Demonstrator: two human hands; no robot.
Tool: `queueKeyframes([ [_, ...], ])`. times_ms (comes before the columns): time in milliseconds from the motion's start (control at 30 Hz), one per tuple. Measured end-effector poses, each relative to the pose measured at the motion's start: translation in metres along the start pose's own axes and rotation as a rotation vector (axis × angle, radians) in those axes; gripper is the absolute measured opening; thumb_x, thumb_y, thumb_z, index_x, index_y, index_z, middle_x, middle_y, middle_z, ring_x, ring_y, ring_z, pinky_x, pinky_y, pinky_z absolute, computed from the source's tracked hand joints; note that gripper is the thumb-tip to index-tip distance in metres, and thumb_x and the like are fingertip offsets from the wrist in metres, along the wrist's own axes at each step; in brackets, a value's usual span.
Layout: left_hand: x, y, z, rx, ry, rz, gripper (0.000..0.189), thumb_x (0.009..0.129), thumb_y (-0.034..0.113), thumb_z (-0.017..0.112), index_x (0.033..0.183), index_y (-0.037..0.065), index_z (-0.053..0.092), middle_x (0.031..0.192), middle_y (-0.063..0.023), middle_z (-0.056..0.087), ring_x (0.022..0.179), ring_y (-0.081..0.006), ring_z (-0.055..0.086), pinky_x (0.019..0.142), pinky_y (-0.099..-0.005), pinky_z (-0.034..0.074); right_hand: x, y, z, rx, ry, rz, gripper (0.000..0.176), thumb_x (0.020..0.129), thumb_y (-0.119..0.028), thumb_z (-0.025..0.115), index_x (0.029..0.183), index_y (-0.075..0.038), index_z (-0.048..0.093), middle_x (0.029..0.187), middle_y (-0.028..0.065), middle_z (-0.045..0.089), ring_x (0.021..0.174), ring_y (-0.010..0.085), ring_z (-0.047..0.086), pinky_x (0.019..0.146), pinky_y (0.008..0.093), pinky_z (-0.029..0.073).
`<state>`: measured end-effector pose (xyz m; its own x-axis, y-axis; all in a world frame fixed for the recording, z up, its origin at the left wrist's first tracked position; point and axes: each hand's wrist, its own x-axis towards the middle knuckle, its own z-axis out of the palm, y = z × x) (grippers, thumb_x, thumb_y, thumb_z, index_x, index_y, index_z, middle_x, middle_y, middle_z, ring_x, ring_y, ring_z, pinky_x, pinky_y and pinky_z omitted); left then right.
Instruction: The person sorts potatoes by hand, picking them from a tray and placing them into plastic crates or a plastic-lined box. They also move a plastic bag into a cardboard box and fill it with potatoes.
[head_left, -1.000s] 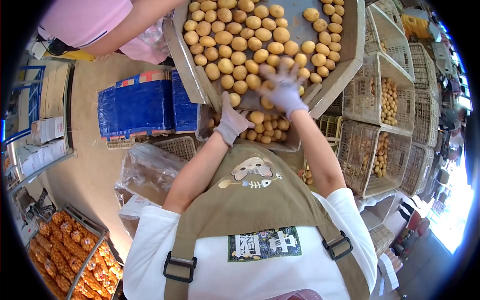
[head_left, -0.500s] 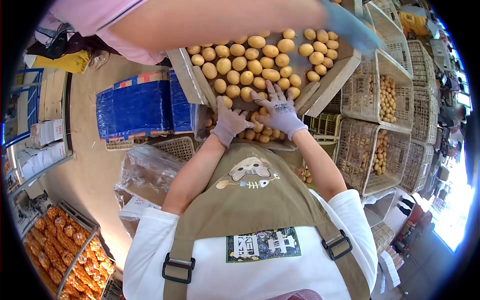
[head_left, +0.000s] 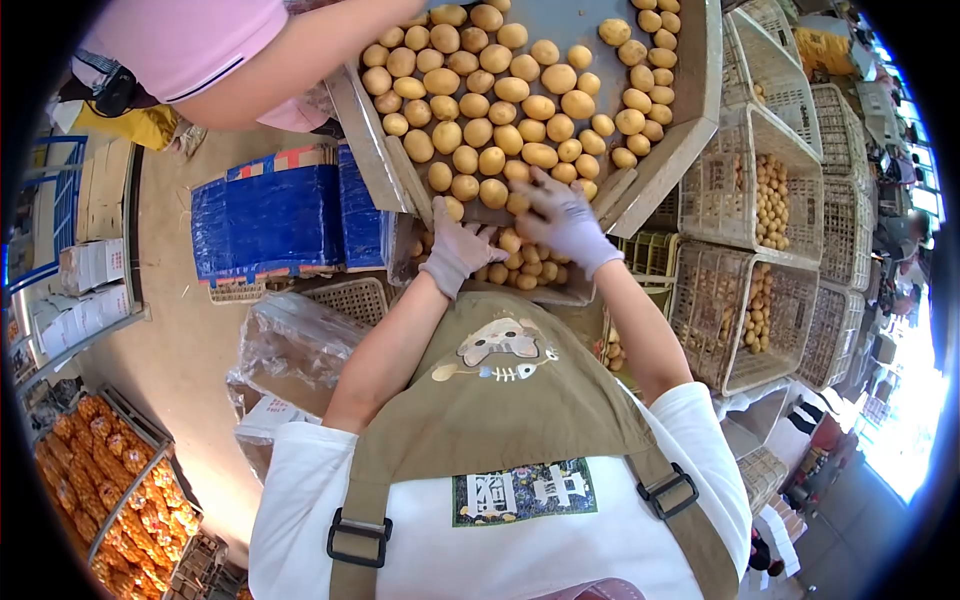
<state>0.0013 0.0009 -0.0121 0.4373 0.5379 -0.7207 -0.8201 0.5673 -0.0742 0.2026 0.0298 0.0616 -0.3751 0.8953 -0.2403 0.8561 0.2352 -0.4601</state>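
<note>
Many yellow potatoes (head_left: 481, 130) lie spread over a sorting tray (head_left: 660, 190) with raised wooden sides. At the tray's lower opening, my left hand (head_left: 460, 252) rests in a pale glove with its fingers apart, beside the lowest potatoes. My right hand (head_left: 568, 222), gloved too and slightly blurred, has its fingers stretched over potatoes at the opening's right side. Below and between both hands, more potatoes (head_left: 527, 268) sit in a container whose near edge is against my apron (head_left: 500, 400).
Plastic crates (head_left: 745, 315) with potatoes are stacked on the right. Blue-wrapped cardboard (head_left: 268, 215) stands left, above a clear plastic bag (head_left: 295, 335). Orange net sacks (head_left: 120, 490) fill a rack at lower left. Another person's arm (head_left: 300, 60) reaches across the upper left.
The other person's arm has drawn back up and left, uncovering more of the tray. My right hand has shifted slightly right and down; my left hand has hardly moved.
</note>
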Motion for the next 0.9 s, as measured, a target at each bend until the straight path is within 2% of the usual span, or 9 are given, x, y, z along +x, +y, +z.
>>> queueKeyframes([
  [33, -0.001, -0.001, 0.003, -0.006, 0.011, 0.006, 0.099, 0.085, 0.083, 0.033, 0.160, 0.023, 0.010, 0.167, -0.0055, 0.012, 0.154, -0.0305, 0.006, 0.108, -0.0751, -0.009, 0.005, 0.012, -0.005, 0.360, 0.258, -0.010, 0.039, 0.084, -0.028, 0.068, 0.121, -0.014, 0.068, 0.124, 0.0147, 0.067, 0.111, 0.0295, 0.066, 0.103, 0.0432, 0.046],
  [100, -0.008, -0.002, 0.011, -0.020, 0.038, 0.018, 0.098, 0.085, 0.082, 0.035, 0.160, 0.023, 0.011, 0.166, -0.0059, 0.013, 0.154, -0.0317, 0.008, 0.109, -0.0760, -0.007, 0.017, 0.028, -0.033, 0.051, 0.579, 0.058, 0.028, 0.087, -0.019, 0.064, 0.113, -0.013, 0.071, 0.110, 0.0125, 0.071, 0.098, 0.0305, 0.068, 0.088, 0.0418, 0.053],
  [167, -0.014, -0.006, 0.019, -0.065, 0.020, 0.012, 0.097, 0.085, 0.082, 0.036, 0.160, 0.024, 0.012, 0.166, -0.0059, 0.013, 0.153, -0.0326, 0.009, 0.109, -0.0772, -0.003, 0.033, 0.046, -0.061, -0.193, 0.276, 0.355, 0.037, 0.092, -0.020, 0.054, 0.128, -0.017, 0.063, 0.129, 0.0128, 0.061, 0.108, 0.0305, 0.065, 0.093, 0.0414, 0.051],
  [333, -0.010, -0.004, 0.013, -0.045, -0.073, 0.007, 0.094, 0.085, 0.080, 0.037, 0.159, 0.025, 0.016, 0.165, -0.0066, 0.014, 0.152, -0.0354, 0.011, 0.107, -0.0798, 0.005, 0.071, 0.050, -0.072, -0.473, -0.159, 0.504, 0.048, 0.091, -0.018, 0.054, 0.138, -0.022, 0.052, 0.136, 0.0179, 0.052, 0.117, 0.0390, 0.059, 0.095, 0.0482, 0.049],
  [467, -0.011, -0.003, 0.010, -0.024, -0.125, 0.012, 0.089, 0.086, 0.075, 0.041, 0.157, 0.025, 0.021, 0.163, -0.0090, 0.014, 0.152, -0.0384, 0.009, 0.105, -0.0822, 0.013, 0.065, 0.067, -0.080, -0.551, -0.115, 0.379, 0.038, 0.094, -0.015, 0.054, 0.130, -0.026, 0.058, 0.131, 0.0168, 0.052, 0.113, 0.0387, 0.061, 0.092, 0.0503, 0.050],
  [600, -0.005, -0.001, 0.002, -0.058, -0.154, -0.003, 0.088, 0.086, 0.075, 0.041, 0.157, 0.026, 0.021, 0.163, -0.0086, 0.014, 0.151, -0.0388, 0.009, 0.104, -0.0827, 0.013, 0.061, 0.062, -0.096, -0.606, -0.089, 0.324, 0.040, 0.082, -0.023, 0.071, 0.120, -0.012, 0.060, 0.120, 0.0157, 0.057, 0.107, 0.0364, 0.063, 0.083, 0.0496, 0.053],
  [733, -0.007, -0.001, 0.002, -0.068, -0.114, -0.012, 0.090, 0.086, 0.076, 0.040, 0.157, 0.026, 0.019, 0.164, -0.0071, 0.014, 0.152, -0.0372, 0.010, 0.104, -0.0832, 0.013, 0.013, 0.061, -0.122, -0.360, 0.265, -0.022, 0.039, 0.084, -0.029, 0.070, 0.118, -0.012, 0.061, 0.112, 0.0150, 0.062, 0.103, 0.0349, 0.064, 0.082, 0.0473, 0.053],
  [833, -0.003, -0.002, 0.002, -0.100, -0.030, -0.032, 0.091, 0.086, 0.077, 0.041, 0.158, 0.027, 0.017, 0.164, -0.0072, 0.015, 0.152, -0.0360, 0.011, 0.105, -0.0833, 0.012, -0.036, 0.102, -0.170, -0.616, 0.776, 0.380, 0.040, 0.086, -0.031, 0.068, 0.119, -0.009, 0.062, 0.118, 0.0135, 0.064, 0.100, 0.0297, 0.065, 0.084, 0.0437, 0.053],
  [900, -0.004, -0.004, 0.005, -0.073, -0.005, -0.011, 0.093, 0.085, 0.078, 0.041, 0.158, 0.027, 0.015, 0.163, -0.0087, 0.015, 0.151, -0.0363, 0.015, 0.105, -0.0834, 0.014, -0.052, 0.104, -0.161, -0.792, 0.962, 0.329, 0.042, 0.085, -0.026, 0.070, 0.121, -0.007, 0.062, 0.120, 0.0129, 0.065, 0.099, 0.0277, 0.065, 0.085, 0.0422, 0.053],
])
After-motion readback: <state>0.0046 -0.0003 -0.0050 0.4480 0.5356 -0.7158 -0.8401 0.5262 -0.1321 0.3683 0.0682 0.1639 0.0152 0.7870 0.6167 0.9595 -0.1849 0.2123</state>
